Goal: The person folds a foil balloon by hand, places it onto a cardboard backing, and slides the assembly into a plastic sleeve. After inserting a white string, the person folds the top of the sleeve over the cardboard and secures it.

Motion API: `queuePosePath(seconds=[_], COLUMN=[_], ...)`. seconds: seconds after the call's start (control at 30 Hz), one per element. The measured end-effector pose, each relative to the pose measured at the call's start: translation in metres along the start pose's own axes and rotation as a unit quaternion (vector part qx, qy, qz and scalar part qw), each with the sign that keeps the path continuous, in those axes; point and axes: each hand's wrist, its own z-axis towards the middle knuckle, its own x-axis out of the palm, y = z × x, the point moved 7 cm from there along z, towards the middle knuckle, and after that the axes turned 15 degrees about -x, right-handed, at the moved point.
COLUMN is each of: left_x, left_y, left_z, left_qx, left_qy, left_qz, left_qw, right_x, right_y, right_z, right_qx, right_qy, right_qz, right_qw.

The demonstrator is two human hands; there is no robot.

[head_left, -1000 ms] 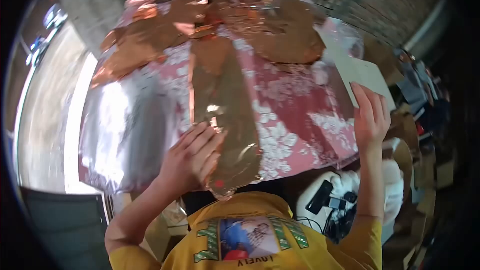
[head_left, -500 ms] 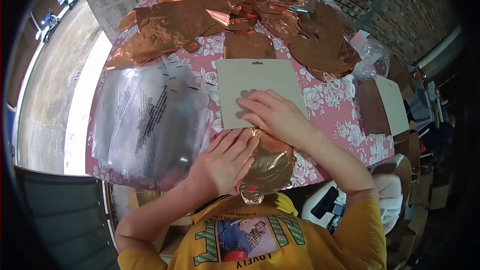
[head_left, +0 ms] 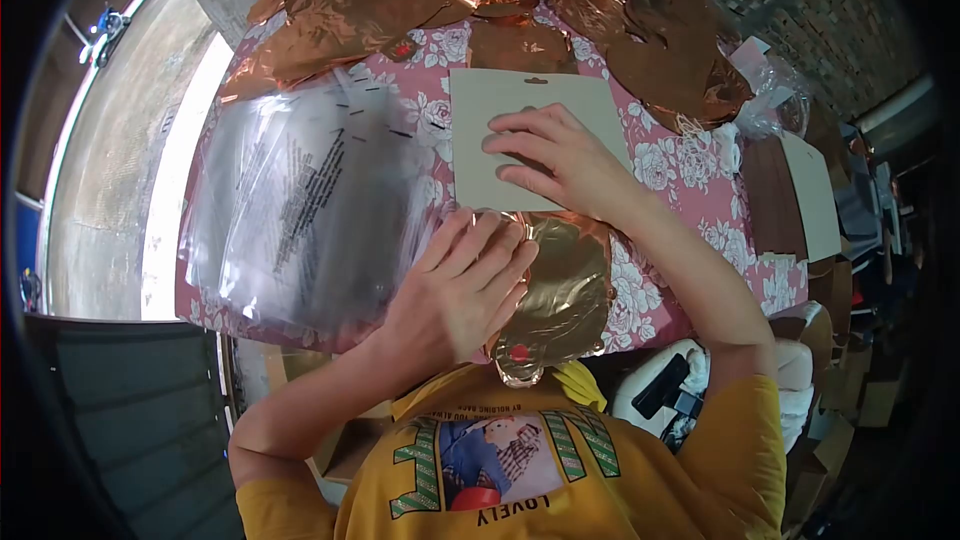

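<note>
A beige cardboard sheet [head_left: 536,140] with a small hang slot at its far edge lies in front of me. Just over its right half is my right hand [head_left: 570,165], fingers spread and casting a shadow on it. Below its near edge lies a flat gold foil balloon [head_left: 568,290], wrinkled, with a red dot and a tab hanging toward my shirt. My left hand [head_left: 465,280] rests flat on the balloon's left side, fingers stretched out and covering part of it.
A stack of clear printed plastic bags [head_left: 300,210] lies on the left of the flowered tablecloth [head_left: 715,185]. Copper foil balloons [head_left: 670,60] are piled along the far side. More cardboard [head_left: 812,195] stands at the right edge, and a phone [head_left: 662,386] is near my right elbow.
My right hand has lifted slightly, with its fingers more spread over the cardboard. My left hand stays on the balloon. The whole view has shifted a little.
</note>
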Motion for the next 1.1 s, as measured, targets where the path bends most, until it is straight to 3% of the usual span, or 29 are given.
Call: queuePosePath(seconds=[0.43, 0.67, 1.1], left_x=[-0.009, -0.002, -0.004], left_y=[-0.003, -0.004, -0.008], left_z=[0.006, 0.007, 0.008], left_qx=[-0.039, -0.022, -0.019], left_qy=[0.018, 0.098, 0.074], left_qz=[-0.001, 0.078, 0.062], left_qw=[0.999, 0.992, 0.995], right_x=[0.009, 0.008, 0.009], right_y=[-0.006, -0.008, -0.013], right_z=[-0.005, -0.006, -0.006], right_qx=[-0.016, -0.026, -0.057], right_qy=[-0.006, -0.013, -0.051], right_qz=[0.016, 0.019, 0.011], right_qw=[1.000, 0.999, 0.997])
